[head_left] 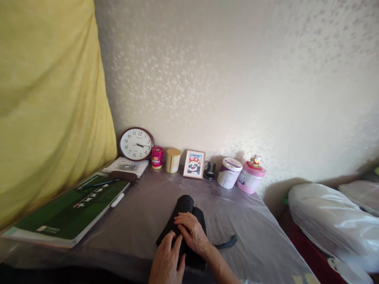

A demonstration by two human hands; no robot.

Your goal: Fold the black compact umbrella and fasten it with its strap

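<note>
A folded black fabric bundle (182, 207) lies on the table in front of me, with two rounded folds side by side at its far end. I cannot tell what kind of article it is. A dark strap (227, 242) sticks out to its right. My right hand (192, 232) rests across the top of the bundle, fingers stretched over the fold. Lower and to the left, my left hand (168, 258) touches the near part with its fingers apart. The hands cover the middle of the bundle.
Along the wall stand a clock (136, 144), a pink can (156, 157), a yellow-lidded can (173, 161), a panda picture frame (194, 164), a small black object (210, 170) and two tubs (229, 173). A green book (65, 213) lies left. Plastic-covered bags (331, 221) sit right.
</note>
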